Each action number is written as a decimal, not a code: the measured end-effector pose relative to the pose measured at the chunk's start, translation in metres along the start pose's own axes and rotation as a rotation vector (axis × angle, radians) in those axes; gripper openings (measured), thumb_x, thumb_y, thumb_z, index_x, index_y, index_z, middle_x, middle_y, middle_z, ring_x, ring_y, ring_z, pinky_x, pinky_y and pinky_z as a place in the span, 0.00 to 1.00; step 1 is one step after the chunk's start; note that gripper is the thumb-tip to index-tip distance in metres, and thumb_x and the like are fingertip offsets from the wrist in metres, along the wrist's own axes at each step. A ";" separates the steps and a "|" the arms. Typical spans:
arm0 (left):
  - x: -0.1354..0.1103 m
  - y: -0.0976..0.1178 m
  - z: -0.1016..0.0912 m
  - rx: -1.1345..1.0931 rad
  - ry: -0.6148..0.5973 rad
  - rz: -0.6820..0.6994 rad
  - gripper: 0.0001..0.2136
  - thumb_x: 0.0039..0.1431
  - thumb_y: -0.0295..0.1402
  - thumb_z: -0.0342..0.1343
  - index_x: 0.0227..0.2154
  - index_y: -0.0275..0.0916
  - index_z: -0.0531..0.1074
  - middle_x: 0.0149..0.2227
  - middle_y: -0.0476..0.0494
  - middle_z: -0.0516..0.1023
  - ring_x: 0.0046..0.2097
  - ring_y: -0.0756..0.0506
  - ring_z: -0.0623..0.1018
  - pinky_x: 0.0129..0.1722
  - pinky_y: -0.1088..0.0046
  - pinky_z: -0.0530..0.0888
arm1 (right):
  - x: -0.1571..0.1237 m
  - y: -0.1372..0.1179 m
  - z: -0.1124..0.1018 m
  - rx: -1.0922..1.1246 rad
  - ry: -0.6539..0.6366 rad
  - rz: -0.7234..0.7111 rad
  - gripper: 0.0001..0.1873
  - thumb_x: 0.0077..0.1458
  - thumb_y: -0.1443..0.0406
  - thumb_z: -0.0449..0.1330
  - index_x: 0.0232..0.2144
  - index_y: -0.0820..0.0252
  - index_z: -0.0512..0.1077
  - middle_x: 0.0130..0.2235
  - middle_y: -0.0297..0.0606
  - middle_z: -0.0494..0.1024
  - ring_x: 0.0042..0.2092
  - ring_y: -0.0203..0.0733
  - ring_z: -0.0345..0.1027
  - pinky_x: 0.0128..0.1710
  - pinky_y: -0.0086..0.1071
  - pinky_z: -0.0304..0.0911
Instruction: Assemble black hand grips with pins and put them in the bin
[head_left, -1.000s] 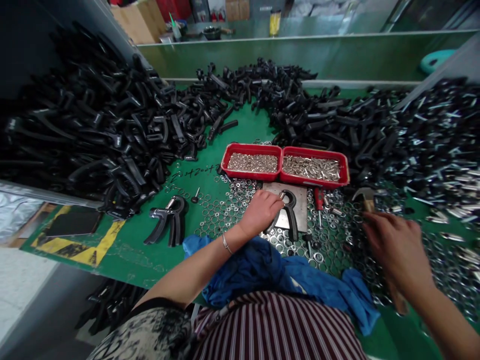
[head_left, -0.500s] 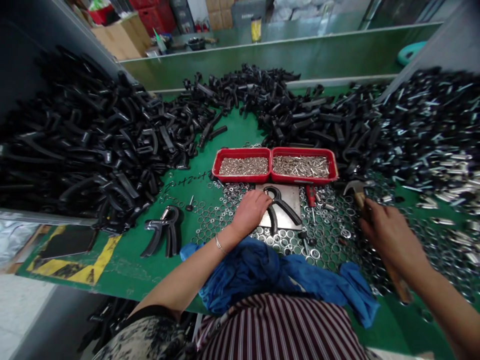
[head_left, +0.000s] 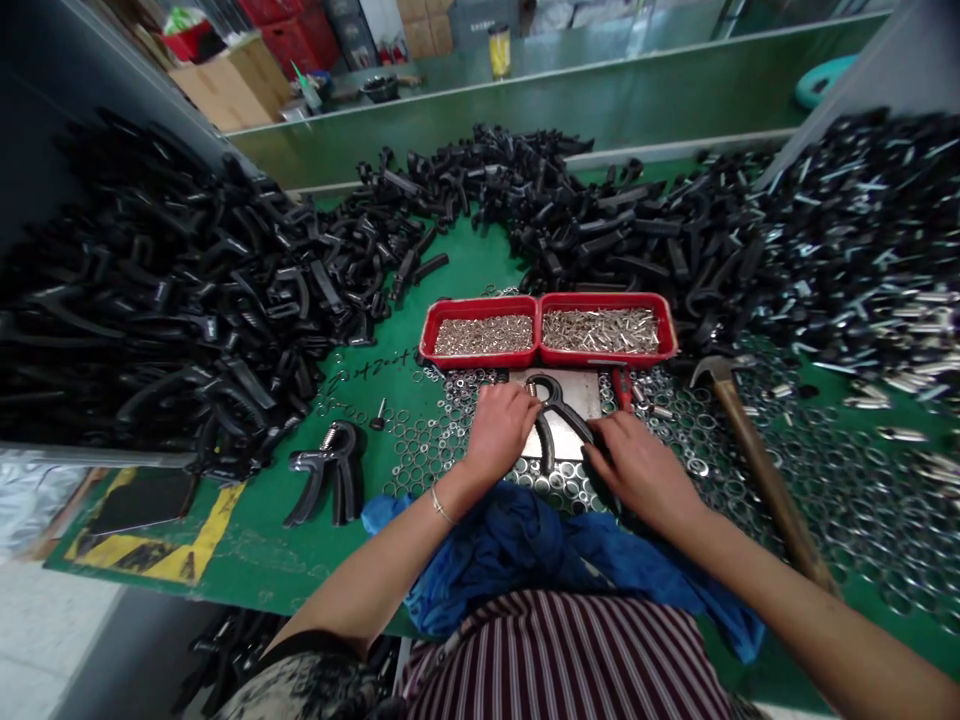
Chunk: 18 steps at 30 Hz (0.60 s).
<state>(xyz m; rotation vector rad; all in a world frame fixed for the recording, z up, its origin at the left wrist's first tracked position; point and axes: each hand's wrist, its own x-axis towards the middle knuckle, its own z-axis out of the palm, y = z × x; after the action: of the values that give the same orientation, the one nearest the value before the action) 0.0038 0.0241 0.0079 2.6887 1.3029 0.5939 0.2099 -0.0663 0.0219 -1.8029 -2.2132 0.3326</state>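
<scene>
The right hand [head_left: 637, 470] has left the hammer [head_left: 757, 465]; it and the left hand [head_left: 499, 430] close on the spring grip [head_left: 559, 410], handles pointing toward the person.

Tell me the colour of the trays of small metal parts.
Both trays are red, clearest in the head view.

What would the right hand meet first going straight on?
Probably the black handle of the hand grip on the steel plate; depth is unclear, and the right hand may already touch it.
</scene>
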 end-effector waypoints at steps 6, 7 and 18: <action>0.011 0.003 -0.011 0.171 -0.102 0.218 0.13 0.70 0.32 0.45 0.36 0.35 0.73 0.37 0.40 0.74 0.42 0.41 0.70 0.45 0.60 0.63 | -0.018 -0.016 -0.001 0.098 -0.024 0.011 0.12 0.65 0.60 0.52 0.45 0.60 0.67 0.42 0.48 0.72 0.45 0.53 0.69 0.45 0.45 0.68; 0.013 0.003 -0.013 0.207 -0.122 0.277 0.13 0.70 0.31 0.44 0.36 0.34 0.73 0.37 0.40 0.74 0.42 0.41 0.70 0.45 0.60 0.62 | -0.020 -0.011 -0.005 0.138 -0.015 0.005 0.13 0.65 0.60 0.52 0.47 0.60 0.67 0.44 0.48 0.73 0.46 0.52 0.69 0.46 0.44 0.68; 0.003 -0.007 -0.016 -0.048 -0.155 0.135 0.11 0.68 0.37 0.50 0.43 0.37 0.74 0.44 0.41 0.75 0.47 0.43 0.71 0.48 0.64 0.66 | -0.053 0.125 -0.044 -0.346 0.186 0.209 0.27 0.63 0.58 0.49 0.59 0.67 0.62 0.39 0.59 0.73 0.40 0.65 0.68 0.39 0.54 0.62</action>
<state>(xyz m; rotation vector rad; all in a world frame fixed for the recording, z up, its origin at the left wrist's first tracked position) -0.0063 0.0296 0.0216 2.7368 1.0629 0.4131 0.3506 -0.0928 0.0173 -2.1474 -2.0533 -0.1868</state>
